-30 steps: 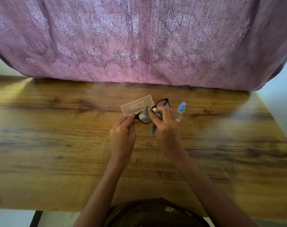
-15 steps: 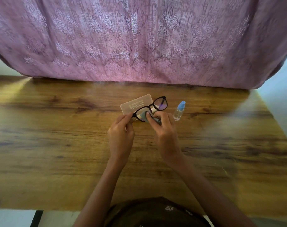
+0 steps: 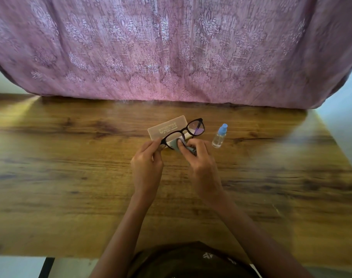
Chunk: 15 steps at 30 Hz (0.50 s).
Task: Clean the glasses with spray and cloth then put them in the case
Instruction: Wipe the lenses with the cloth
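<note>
Black-framed glasses point(image 3: 195, 127) are held above the middle of the wooden table point(image 3: 70, 167). My left hand point(image 3: 147, 163) pinches the frame's left end. My right hand point(image 3: 199, 163) pinches a grey-blue cloth point(image 3: 174, 144) over the left lens, which the cloth hides. The right lens is bare. A translucent beige case point(image 3: 165, 127) lies flat just behind the glasses. A small clear spray bottle point(image 3: 219, 136) with a blue cap stands to the right, apart from both hands.
A pink patterned curtain point(image 3: 171, 53) hangs along the table's far edge. The table's right edge runs near a pale wall point(image 3: 343, 121). My dark clothing point(image 3: 191, 261) shows at the near edge.
The glasses have dropped slightly and tilted, exposing the right lens. My right hand shifted the cloth down onto the left lens. My left hand keeps its pinch on the frame.
</note>
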### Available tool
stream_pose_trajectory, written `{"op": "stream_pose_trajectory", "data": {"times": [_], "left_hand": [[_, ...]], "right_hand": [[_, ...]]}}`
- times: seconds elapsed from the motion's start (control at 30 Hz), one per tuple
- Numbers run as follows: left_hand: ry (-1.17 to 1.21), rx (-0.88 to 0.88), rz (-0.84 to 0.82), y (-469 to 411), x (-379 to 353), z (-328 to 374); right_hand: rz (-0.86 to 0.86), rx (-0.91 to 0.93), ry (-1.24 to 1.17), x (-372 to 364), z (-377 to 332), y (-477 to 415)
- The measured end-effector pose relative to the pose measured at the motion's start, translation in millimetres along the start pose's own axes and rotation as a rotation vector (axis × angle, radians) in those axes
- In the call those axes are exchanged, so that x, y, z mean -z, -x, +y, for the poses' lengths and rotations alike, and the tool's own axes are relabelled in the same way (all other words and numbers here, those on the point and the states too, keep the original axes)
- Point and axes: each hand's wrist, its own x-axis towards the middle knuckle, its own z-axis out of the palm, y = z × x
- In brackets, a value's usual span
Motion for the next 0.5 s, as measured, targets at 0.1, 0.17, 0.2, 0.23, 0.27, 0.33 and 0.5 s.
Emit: {"op": "stream_pose_trajectory", "data": {"times": [0.1, 0.17, 0.2, 0.23, 0.27, 0.33, 0.5], "left_hand": [[-0.003, 0.001, -0.003, 0, 1, 1], [-0.002, -0.001, -0.005, 1, 2, 2], [0.001, 0.0, -0.005, 1, 2, 2], [0.001, 0.004, -0.002, 1, 2, 2], [0.001, 0.01, 0.003, 1, 3, 1], [0.008, 0.019, 0.012, 1, 4, 1], [0.023, 0.011, 0.023, 0, 7, 1]], "right_hand": [[-0.022, 0.054, -0.021, 0, -7, 4], [-0.049, 0.059, -0.013, 2, -6, 4], [-0.056, 0.035, -0.01, 4, -3, 2], [-0.04, -0.005, -0.015, 6, -1, 0], [-0.003, -0.054, -0.03, 8, 2, -3], [0.077, -0.167, -0.069, 15, 8, -8], [0.181, -0.439, -0.221, 29, 35, -18]]}}
